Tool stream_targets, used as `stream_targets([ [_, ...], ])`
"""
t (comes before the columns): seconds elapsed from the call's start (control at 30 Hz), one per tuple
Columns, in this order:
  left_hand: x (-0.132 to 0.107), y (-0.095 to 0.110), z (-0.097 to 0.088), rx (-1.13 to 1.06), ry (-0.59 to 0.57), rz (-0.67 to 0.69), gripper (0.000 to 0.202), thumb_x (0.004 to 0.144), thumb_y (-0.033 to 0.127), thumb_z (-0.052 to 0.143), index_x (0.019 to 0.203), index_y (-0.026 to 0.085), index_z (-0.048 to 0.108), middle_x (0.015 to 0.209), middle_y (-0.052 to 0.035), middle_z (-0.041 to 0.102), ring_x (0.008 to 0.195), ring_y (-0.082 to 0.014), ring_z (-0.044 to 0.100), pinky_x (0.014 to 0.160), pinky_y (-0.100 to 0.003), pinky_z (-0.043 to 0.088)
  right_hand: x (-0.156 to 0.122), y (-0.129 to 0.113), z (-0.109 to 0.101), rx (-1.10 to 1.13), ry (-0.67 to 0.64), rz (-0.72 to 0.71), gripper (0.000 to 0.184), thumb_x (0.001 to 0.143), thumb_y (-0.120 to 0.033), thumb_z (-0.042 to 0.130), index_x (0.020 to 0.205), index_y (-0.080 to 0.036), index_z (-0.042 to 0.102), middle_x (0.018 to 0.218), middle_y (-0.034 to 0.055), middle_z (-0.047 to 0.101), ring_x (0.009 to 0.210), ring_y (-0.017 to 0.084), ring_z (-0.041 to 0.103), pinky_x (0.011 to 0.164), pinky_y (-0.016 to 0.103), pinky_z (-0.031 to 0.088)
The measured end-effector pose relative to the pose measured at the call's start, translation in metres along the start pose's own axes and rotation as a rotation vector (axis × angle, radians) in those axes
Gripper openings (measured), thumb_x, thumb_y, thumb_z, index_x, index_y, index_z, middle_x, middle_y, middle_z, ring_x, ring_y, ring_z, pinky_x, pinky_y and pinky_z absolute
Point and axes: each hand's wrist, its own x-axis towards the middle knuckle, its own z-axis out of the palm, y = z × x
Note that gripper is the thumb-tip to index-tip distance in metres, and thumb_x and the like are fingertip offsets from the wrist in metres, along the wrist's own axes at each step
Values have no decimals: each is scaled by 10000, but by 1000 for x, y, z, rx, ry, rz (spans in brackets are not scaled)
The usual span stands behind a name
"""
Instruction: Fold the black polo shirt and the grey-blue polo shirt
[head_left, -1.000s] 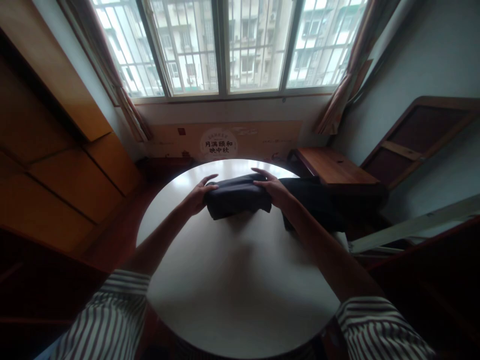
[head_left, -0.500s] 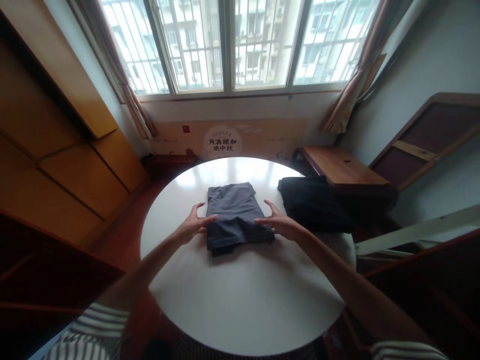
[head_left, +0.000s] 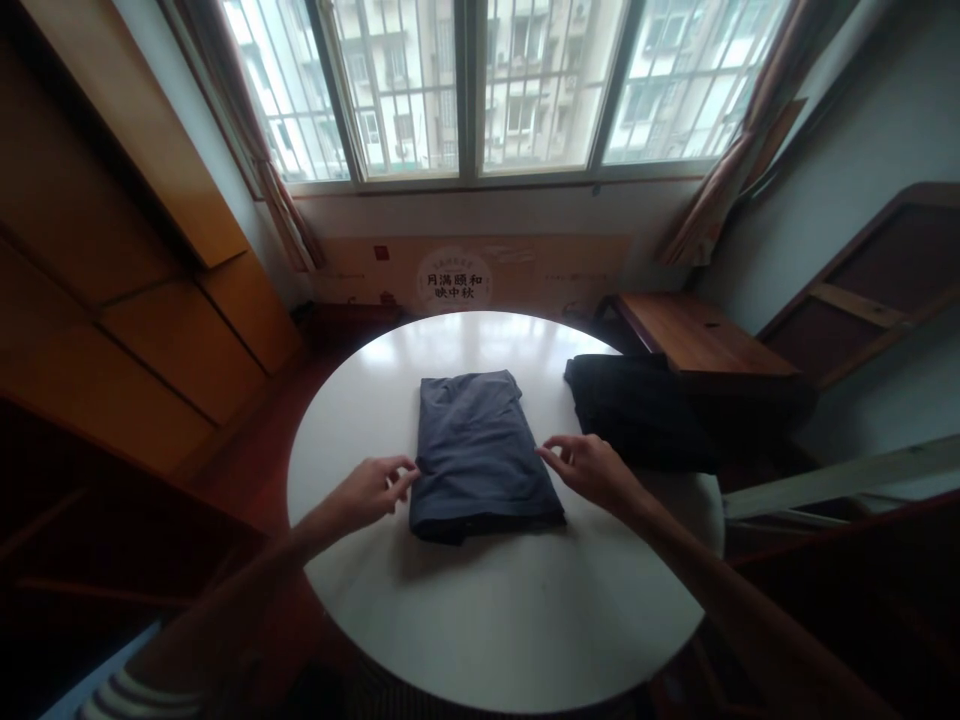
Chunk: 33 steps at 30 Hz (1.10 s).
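Observation:
A folded grey garment lies on the round white table, its near edge showing darker layers underneath. I cannot make out what kind of clothing it is. At its left edge, my left hand is closed, thumb and fingertips pinched against the cloth. On the opposite side my right hand pinches the right edge in a similar way. A second folded garment, black, rests on the right of the table, just beyond my right hand.
Behind the table's right side stands a low wooden table. Wooden cabinets line the left wall. A barred window with tied curtains is ahead, above a printed banner. A folded wooden frame leans at the right wall.
Both hands have come off the top of the grey garment to its side edges, and their spread fingers have closed into pinches. The garment now lies flatter, its front nearer to me.

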Motion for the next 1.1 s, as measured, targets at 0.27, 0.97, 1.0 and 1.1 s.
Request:
stream_targets([
  [0.27,146,2,-22,678,-101,359,507,1005,354,361,1481,191,423,1572,-102,352,1466,-266,279,1173,-479,234,66,-61,67,-173,-175,-701,518,989,-496,450,1452,-266,486,1529,91,433,1443,281,323,1171,518,228],
  [0.97,210,-25,-58,-241,161,-231,400,512,331,921,708,123,642,418,50,424,449,-132,464,468,-245,317,164,-12,17,215,153,242,631,675,-335,850,1194,-73,605,1157,220,632,1185,397,516,994,501,413],
  [1.0,209,-22,-59,-275,152,-208,377,521,311,914,690,129,630,435,49,440,456,-119,462,467,-234,316,172,-10,13,243,124,256,616,653,-350,863,1138,-55,624,1075,217,656,1106,392,564,922,485,462],
  [1.1,204,-10,-60,-350,155,-130,381,602,328,872,813,140,617,606,15,586,561,-118,542,520,-214,390,183,-6,1,355,26,273,428,637,-341,868,879,-50,669,784,153,676,803,304,646,697,388,519],
])
